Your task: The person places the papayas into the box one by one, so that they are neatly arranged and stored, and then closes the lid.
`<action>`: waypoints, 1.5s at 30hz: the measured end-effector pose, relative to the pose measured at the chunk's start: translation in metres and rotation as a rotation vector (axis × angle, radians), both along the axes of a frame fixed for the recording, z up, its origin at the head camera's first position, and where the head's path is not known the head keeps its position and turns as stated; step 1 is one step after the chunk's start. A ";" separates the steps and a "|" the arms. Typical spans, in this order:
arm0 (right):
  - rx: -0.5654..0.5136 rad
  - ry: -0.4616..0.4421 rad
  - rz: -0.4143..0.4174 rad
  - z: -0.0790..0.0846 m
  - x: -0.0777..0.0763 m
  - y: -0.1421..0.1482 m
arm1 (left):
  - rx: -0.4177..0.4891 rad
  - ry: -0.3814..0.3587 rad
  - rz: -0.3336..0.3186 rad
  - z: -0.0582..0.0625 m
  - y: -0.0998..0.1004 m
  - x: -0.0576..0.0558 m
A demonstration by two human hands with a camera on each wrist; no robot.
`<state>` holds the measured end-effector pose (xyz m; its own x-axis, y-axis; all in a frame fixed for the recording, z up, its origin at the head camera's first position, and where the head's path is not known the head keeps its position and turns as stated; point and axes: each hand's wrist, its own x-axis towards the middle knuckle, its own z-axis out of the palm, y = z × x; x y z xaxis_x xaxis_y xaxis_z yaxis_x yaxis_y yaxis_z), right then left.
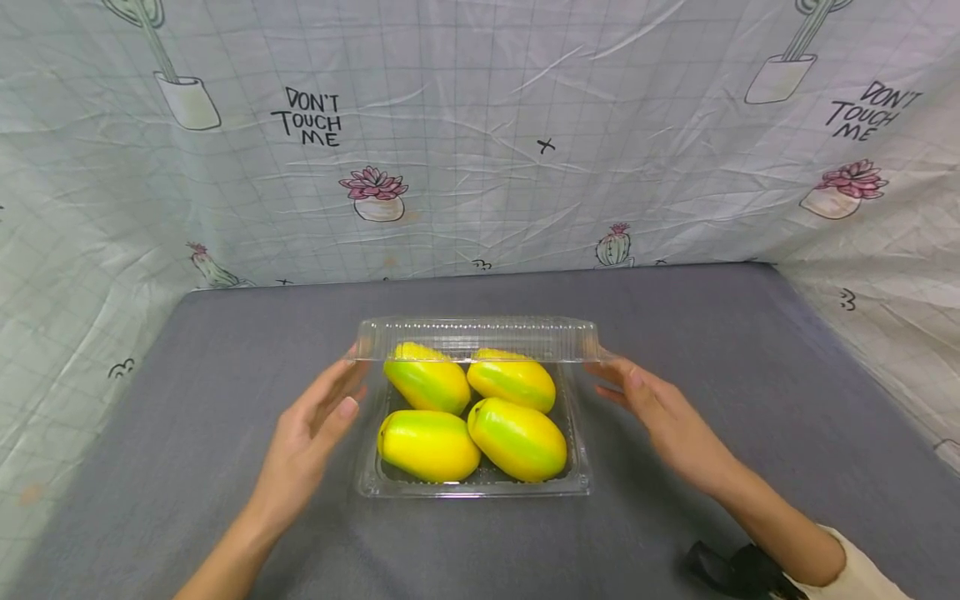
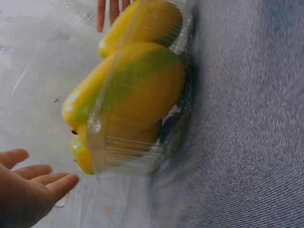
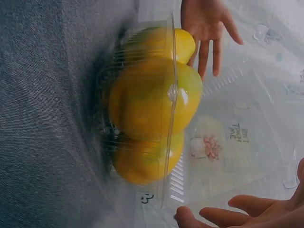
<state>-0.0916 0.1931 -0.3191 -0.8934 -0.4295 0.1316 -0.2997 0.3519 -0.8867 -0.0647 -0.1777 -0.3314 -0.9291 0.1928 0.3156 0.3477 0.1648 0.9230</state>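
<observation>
A clear plastic box [image 1: 363,483] holds several yellow-green mangoes [image 1: 517,442]. Its hinged ribbed lid [image 1: 480,329] stands raised at the far side. To the left of the box is my left hand [image 1: 303,437], its fingers extended beside the lid's left end and holding nothing. My right hand [image 1: 671,421] mirrors it on the right, fingertips by the lid's right end. Whether either hand touches the lid, I cannot tell. In the left wrist view the mangoes [image 2: 133,85] rise above the front rim of the box.
Grey cloth [image 1: 262,333] covers the table beneath the box. A white patterned curtain [image 1: 465,167] hangs along the back and both sides. Near the right forearm lies a black object [image 1: 738,571], partly cut off by the frame.
</observation>
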 end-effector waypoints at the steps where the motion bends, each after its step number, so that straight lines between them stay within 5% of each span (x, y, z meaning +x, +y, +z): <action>1: 0.003 -0.003 0.001 -0.001 0.001 0.000 | 0.009 -0.007 -0.006 0.001 0.000 0.001; 9: 0.016 0.006 0.019 -0.008 0.010 0.001 | -0.045 -0.104 0.007 0.003 -0.004 0.016; 16: 0.062 0.044 0.029 -0.011 0.015 0.003 | -0.063 -0.093 -0.011 -0.002 -0.005 0.022; 35: 0.028 -0.169 0.125 -0.019 0.023 0.006 | -0.097 -0.104 -0.020 -0.017 -0.007 0.029; 45: 0.008 -0.221 0.150 -0.028 0.025 0.006 | -0.085 -0.237 -0.043 -0.018 -0.008 0.030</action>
